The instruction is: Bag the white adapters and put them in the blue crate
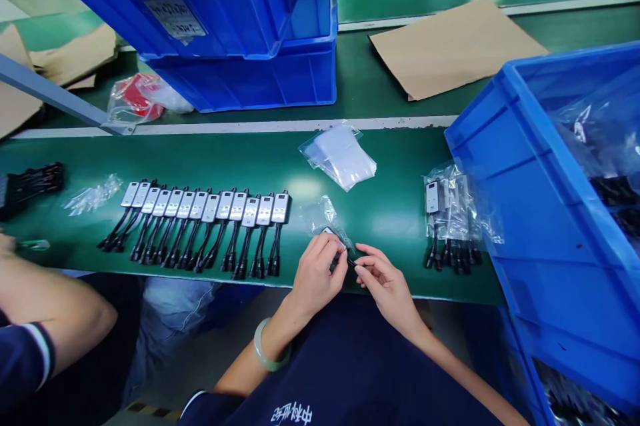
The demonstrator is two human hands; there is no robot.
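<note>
Near the green table's front edge, my left hand (pixel 317 274) and my right hand (pixel 383 279) meet on one small module in a clear plastic bag (pixel 327 216). Left fingers curl round the grey module body; right fingers pinch its black cable end. To the left lies a row of several unbagged grey modules with black cables (pixel 205 223). To the right is a pile of bagged modules (pixel 450 213). A stack of empty clear bags (pixel 341 154) lies just beyond my hands.
A big blue crate (pixel 505 213) with bagged parts stands at the right. Stacked blue crates (pixel 240 73) and brown cardboard (pixel 453 46) sit farther back. A co-worker's arm (pixel 50 309) rests at the left edge, near black cables (pixel 33 185) and a crumpled bag (pixel 93 196).
</note>
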